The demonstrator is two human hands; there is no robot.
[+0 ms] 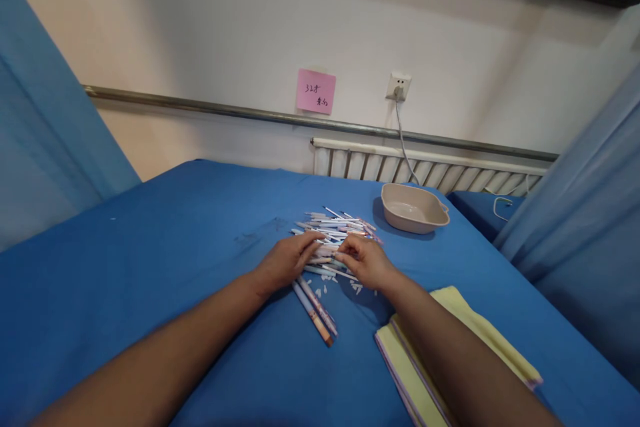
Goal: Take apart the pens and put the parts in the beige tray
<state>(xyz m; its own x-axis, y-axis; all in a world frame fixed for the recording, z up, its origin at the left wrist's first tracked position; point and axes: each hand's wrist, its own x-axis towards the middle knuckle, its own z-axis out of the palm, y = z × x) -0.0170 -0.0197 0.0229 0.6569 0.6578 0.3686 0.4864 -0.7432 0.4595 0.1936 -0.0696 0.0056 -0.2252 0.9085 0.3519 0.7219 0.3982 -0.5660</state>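
A pile of slim white pen refills and pale pen barrels [333, 223] lies on the blue-covered table. My left hand [287, 259] is at the pile's near left, fingers closed around one end of a pale pen [327, 250]. At the other end of that pen, the fingertips of my right hand [367, 261] are pinched together. Two patterned pens [316, 312] lie side by side just below my left hand. Small white pieces [355, 287] are scattered in front of the pile, near my right hand. My fingers hide part of the held pen.
A beige plastic basin [414, 210] stands at the back right. A folded yellow cloth [420, 373] lies under my right forearm. Behind the table are a radiator [360, 163], a metal rail [225, 108] and a plugged-in cable [401, 137]. Blue curtains [590, 227] hang at both sides.
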